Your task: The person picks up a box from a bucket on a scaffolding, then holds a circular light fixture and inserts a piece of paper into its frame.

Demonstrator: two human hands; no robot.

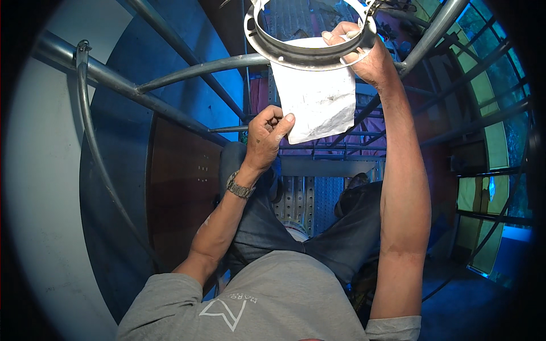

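Observation:
A white sheet (319, 105), creased and smudged with grey marks, hangs in front of me below a ring. I cannot tell if it is paper or thin cloth. My left hand (264, 139) pinches its lower left edge between thumb and fingers. The ring (307, 59) is round and flat-rimmed, white and dark, with slots in its rim. My right hand (367, 57) is closed on the ring's right side, with fingers both inside and below the rim. The sheet's top passes behind the ring's front edge, so whether the right hand grips the sheet too is hidden.
Metal scaffold tubes (205, 69) run around me on both sides. A curved bar (96, 136) hangs at the left beside a pale wall (45, 187). Under my legs is a perforated metal platform (324, 199). A dark cable (495, 227) runs down at the right.

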